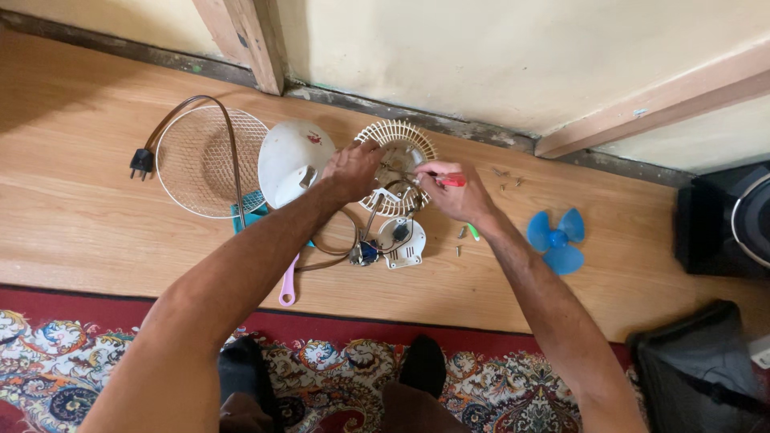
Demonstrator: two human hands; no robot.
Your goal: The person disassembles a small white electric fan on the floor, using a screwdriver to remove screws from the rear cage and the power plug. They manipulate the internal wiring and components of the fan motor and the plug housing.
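A small fan lies taken apart on a wooden floor. My left hand (pixel 351 170) grips the cream slotted rear housing (pixel 399 143) with its metal motor part. My right hand (pixel 459 192) holds a red-handled screwdriver (pixel 449 180), its tip pointing into the housing. Below the housing lie a white switch plate (pixel 405 242) and a blue component on wires (pixel 366 252). The white dome-shaped base (pixel 289 160) sits to the left of my left hand.
A round wire grille (pixel 202 164) lies at left with a brown cord and black plug (pixel 142 162). A blue fan blade (pixel 557 239) lies at right, several loose screws (pixel 507 178) near the wall. A pink-handled tool (pixel 288 285), a patterned red rug (pixel 80 353) and black bags (pixel 706 369) are nearby.
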